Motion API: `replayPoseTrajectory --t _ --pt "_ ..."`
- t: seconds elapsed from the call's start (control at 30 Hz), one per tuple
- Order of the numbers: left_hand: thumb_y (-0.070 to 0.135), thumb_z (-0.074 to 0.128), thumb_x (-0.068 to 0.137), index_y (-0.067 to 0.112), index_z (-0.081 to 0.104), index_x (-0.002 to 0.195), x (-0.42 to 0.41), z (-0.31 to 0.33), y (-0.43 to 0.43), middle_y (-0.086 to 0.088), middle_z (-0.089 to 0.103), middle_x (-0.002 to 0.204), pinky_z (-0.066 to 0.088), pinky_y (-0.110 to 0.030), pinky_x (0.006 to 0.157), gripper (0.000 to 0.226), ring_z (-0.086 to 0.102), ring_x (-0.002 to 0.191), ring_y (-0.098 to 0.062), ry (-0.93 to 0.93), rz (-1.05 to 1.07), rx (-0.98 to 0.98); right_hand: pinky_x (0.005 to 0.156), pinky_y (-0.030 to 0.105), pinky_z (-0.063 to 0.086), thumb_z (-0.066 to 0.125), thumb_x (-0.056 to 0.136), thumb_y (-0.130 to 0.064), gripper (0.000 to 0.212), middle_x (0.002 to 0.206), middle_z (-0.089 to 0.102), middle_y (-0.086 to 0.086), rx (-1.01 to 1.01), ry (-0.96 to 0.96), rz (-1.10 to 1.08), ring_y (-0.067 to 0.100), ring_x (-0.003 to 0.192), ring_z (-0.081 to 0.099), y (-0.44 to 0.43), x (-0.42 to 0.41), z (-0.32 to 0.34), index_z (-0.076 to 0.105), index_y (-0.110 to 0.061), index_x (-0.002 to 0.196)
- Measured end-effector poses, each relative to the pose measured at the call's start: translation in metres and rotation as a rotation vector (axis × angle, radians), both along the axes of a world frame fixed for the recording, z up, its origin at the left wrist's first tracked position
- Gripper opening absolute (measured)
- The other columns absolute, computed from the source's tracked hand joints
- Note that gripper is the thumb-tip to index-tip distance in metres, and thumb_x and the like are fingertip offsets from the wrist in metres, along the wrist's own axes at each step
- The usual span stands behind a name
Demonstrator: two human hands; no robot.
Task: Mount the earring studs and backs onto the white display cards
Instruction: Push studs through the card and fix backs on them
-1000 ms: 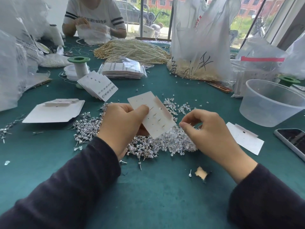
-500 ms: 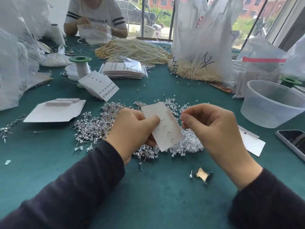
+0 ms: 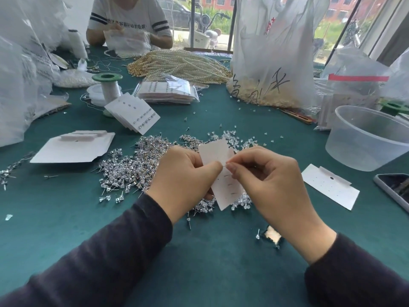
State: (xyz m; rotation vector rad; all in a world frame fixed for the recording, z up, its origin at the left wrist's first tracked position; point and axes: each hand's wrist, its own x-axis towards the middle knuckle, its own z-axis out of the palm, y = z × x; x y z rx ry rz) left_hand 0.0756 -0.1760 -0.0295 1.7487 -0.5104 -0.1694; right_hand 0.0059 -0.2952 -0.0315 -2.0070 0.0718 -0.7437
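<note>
I hold the card (image 3: 226, 187) upright between both hands, above the bench (image 3: 199, 262). My left hand (image 3: 186, 180) grips its left edge, with the thumb across the face nearest me and the fingers curled behind. My right hand (image 3: 272, 185) is closed to a fingertip pinch and touches the card just beside the left thumb. The part it pinches is too small to confirm, but I judge it to be a back going onto a post. Several thin posts show through the card below the thumbs.

Handling:
- **Card:** light and thin, and it should bend easily. Support it close to the hole in use, never by a far corner.
- **Studs (image 3: 132, 167):** heaped left of the left hand. They are tiny, rigid and sharp-posted, so take them by the head.
- **Backs (image 3: 241, 142):** scattered beyond both hands. They look clear, soft and slippery. Pinch them by the sides and press straight, or they may spring away.
</note>
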Motion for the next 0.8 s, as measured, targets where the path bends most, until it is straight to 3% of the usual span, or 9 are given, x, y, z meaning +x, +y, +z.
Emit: replayPoseTrajectory --t 0.07,0.17,0.37,0.57,0.63,0.7,0.77,0.8 --pt "0.009 0.062 0.075 -0.005 0.065 0.054 -0.001 0.0 0.001 -0.012 0.066 0.05 0.049 -0.024 0.039 0.026 0.06 0.037 -0.016 -0.012 0.012 0.009 0.068 0.016 0.048 0.07 0.076 0.001 0.018 0.076 0.066 -0.003 -0.001 0.004 0.012 0.005 0.071 0.061 0.002 0.0 -0.001 0.069 -0.017 0.071" --pt "0.007 0.06 0.077 -0.002 0.066 0.052 -0.003 -0.001 0.0 -0.009 0.066 0.048 0.05 -0.024 0.04 0.027 0.061 0.037 -0.015 -0.031 0.027 0.014 0.066 0.012 0.046 0.07 0.075 0.002 0.017 0.076 0.066 -0.004 0.018 -0.006 0.002 0.003 0.071 0.061 0.004 0.001 -0.002 0.07 -0.014 0.07" --pt "0.027 0.054 0.065 -0.004 0.066 0.055 -0.009 0.002 0.0 -0.016 0.067 0.052 0.056 -0.046 0.051 0.035 0.065 0.045 -0.022 -0.063 0.027 0.005 0.064 0.011 0.046 0.071 0.073 0.003 0.014 0.074 0.065 -0.008 0.021 -0.008 -0.003 0.002 0.071 0.061 0.006 0.001 -0.002 0.073 -0.011 0.07" --pt "0.032 0.052 0.068 -0.007 0.064 0.056 -0.007 0.001 0.004 -0.02 0.065 0.052 0.054 -0.048 0.052 0.042 0.064 0.045 -0.027 -0.132 0.016 0.03 0.065 0.017 0.05 0.072 0.073 0.002 0.016 0.074 0.067 -0.009 0.006 -0.037 -0.019 0.005 0.07 0.063 0.006 0.001 -0.001 0.074 -0.013 0.071" --pt "0.044 0.051 0.07 -0.006 0.062 0.057 -0.007 0.003 0.005 -0.021 0.064 0.054 0.053 -0.048 0.056 0.053 0.061 0.05 -0.033 -0.163 -0.005 0.029 0.066 0.018 0.051 0.071 0.073 0.003 0.018 0.074 0.066 -0.01 0.011 -0.054 -0.026 0.005 0.07 0.063 0.006 0.001 0.0 0.072 -0.015 0.07" --pt "0.064 0.04 0.07 0.001 0.066 0.067 -0.005 0.008 0.004 -0.016 0.067 0.066 0.053 -0.045 0.064 0.068 0.061 0.061 -0.03 -0.078 -0.117 0.017 0.068 0.018 0.05 0.071 0.074 0.002 0.017 0.076 0.066 -0.009 0.018 -0.09 -0.046 0.006 0.071 0.063 0.003 0.001 0.002 0.071 -0.014 0.071" --pt "0.073 0.025 0.073 0.021 0.07 0.086 0.003 0.013 0.007 0.002 0.068 0.078 0.044 -0.034 0.066 0.07 0.059 0.069 -0.012 -0.015 -0.202 0.049 0.069 0.017 0.049 0.07 0.076 0.001 0.017 0.077 0.066 -0.007 0.06 -0.13 -0.069 0.005 0.072 0.062 -0.002 0.001 0.007 0.07 -0.015 0.073" --pt "0.071 0.023 0.078 0.03 0.067 0.101 0.008 0.013 0.009 0.009 0.066 0.082 0.04 -0.027 0.066 0.064 0.056 0.07 -0.003 -0.072 -0.174 0.087 0.069 0.017 0.048 0.07 0.076 0.001 0.018 0.078 0.066 -0.007 0.085 -0.143 -0.07 0.005 0.072 0.062 -0.007 0.0 0.01 0.07 -0.017 0.073"
